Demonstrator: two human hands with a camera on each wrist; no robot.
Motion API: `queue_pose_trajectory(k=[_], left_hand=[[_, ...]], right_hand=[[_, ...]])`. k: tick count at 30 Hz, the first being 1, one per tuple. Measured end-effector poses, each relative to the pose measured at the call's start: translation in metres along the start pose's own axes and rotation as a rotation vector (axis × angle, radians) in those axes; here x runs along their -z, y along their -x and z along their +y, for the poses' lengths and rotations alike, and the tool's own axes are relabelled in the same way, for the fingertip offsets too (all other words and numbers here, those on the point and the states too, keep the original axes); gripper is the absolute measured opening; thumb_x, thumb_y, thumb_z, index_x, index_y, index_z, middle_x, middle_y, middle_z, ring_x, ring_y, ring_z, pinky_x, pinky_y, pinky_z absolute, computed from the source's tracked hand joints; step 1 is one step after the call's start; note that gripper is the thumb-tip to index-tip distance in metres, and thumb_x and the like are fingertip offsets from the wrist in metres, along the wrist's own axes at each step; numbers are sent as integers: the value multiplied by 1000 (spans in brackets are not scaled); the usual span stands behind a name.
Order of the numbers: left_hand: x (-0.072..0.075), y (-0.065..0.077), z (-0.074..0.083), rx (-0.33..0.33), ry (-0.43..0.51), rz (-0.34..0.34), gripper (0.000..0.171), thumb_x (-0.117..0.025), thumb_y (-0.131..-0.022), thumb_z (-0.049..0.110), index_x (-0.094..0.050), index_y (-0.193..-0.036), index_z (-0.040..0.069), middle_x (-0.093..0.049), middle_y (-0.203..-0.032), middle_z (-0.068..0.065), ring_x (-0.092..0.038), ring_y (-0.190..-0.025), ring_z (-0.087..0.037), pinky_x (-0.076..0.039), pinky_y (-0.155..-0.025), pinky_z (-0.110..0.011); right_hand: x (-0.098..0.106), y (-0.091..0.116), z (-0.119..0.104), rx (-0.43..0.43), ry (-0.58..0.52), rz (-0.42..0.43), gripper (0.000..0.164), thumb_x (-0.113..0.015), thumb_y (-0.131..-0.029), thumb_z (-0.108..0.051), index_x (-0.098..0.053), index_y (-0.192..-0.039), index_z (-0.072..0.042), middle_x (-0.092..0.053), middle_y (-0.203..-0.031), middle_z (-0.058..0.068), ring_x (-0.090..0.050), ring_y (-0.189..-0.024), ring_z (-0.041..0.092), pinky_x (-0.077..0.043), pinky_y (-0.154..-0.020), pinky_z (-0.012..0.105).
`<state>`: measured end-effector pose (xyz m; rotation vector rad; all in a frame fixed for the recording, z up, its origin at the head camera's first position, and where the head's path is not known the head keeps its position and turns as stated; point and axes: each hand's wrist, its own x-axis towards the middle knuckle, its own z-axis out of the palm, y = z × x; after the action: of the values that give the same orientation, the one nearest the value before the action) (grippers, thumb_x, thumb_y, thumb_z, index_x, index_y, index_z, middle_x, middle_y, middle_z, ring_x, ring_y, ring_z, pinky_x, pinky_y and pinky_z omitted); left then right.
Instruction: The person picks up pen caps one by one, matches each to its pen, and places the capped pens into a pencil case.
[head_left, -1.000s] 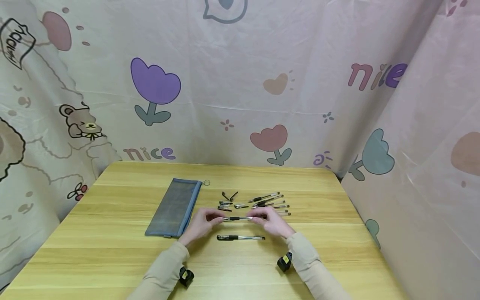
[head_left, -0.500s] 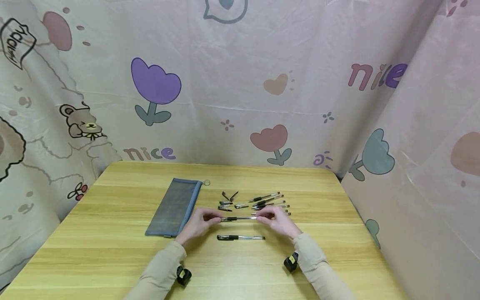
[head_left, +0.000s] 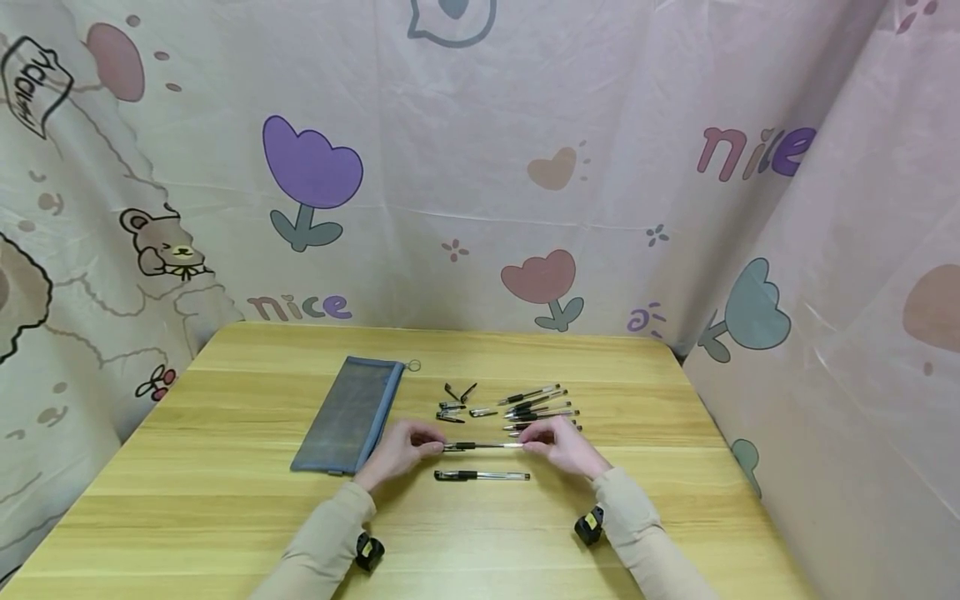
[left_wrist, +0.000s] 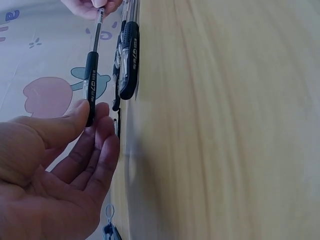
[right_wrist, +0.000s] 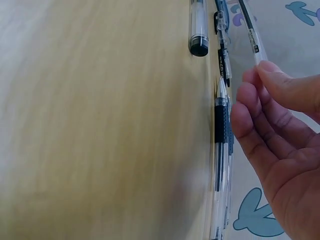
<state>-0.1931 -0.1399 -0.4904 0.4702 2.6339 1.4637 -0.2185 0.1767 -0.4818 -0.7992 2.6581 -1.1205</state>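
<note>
A thin, see-through pen (head_left: 467, 446) with a black grip (left_wrist: 92, 61) is hanging level above the tabletop (head_left: 480, 533). The left hand (head_left: 403, 450) is pinching its black cap (left_wrist: 91, 92) with white letters, and the right hand (head_left: 564, 447) is pinching its clear end (right_wrist: 258, 55).

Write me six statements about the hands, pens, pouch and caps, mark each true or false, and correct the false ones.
1. The left hand and right hand hold the same pen. True.
2. The right hand grips that pen's capped end. False: it pinches the other, clear end; the left hand is at the capped end.
3. The pouch lies left of the loose caps. True.
4. The uncapped pens lie right of the loose caps. True.
5. The pen nearest the person stands upright. False: the nearest pen lies flat on the table.
6. The pouch has red edging. False: the edging is blue.
</note>
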Motion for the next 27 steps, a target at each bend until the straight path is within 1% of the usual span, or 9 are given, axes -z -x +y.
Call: queue_pose_trajectory(k=[4, 8, 13, 18, 23, 27], left_hand=[[-3, 0, 0, -18, -44, -2, 10, -71, -92, 8, -78, -98, 5, -77, -100, -12, -67, -88, -18, -54, -78, -26], [-6, -1, 0, -23, -73, -9, 9, -73, -91, 10, -78, -97, 8, -76, -99, -9, -66, -89, -17, -53, -78, -26], [-8, 0, 2, -6, -52, -20, 8, -73, -90, 9, -78, -96, 7, -75, -94, -8, -62, -82, -14, -50, -72, -23], [-9, 0, 5, 16, -46, -30, 7, -73, -89, 7, -77, -95, 6, -73, -89, -6, -58, -76, -11, -47, -67, -21], [-11, -1, 5, 8, -70, -30, 5, -74, -89, 7, -78, -92, 7, -73, -86, -3, -56, -73, -8, -45, -65, -20], [-11, -2, 2, -7, -73, -32, 3, -75, -89, 8, -78, -89, 6, -72, -83, -2, -54, -71, -9, -44, -64, -21]], right_hand=[[0, 1, 3, 7, 1, -11, 11, -71, -90, -7, -76, -100, -8, -76, -95, 5, -67, -86, 11, -54, -81, 23], [0, 1, 7, 17, 4, -25, 10, -72, -89, -7, -76, -98, -6, -76, -92, 5, -65, -82, 6, -52, -78, 20], [0, 2, 9, 42, 11, -38, 9, -74, -88, -7, -76, -96, -6, -75, -90, 5, -64, -81, 5, -52, -77, 20], [-1, 2, 9, 42, 43, -56, 8, -75, -86, -7, -76, -95, -7, -74, -88, 3, -61, -78, 3, -51, -74, 19], [-2, 2, 9, 26, 49, -72, 7, -76, -86, -8, -76, -93, -9, -74, -87, 2, -59, -77, 1, -50, -72, 19], [-3, 2, 8, 16, 49, -87, 6, -77, -86, -10, -76, -91, -10, -74, -87, 1, -59, -77, 2, -50, -73, 19]])
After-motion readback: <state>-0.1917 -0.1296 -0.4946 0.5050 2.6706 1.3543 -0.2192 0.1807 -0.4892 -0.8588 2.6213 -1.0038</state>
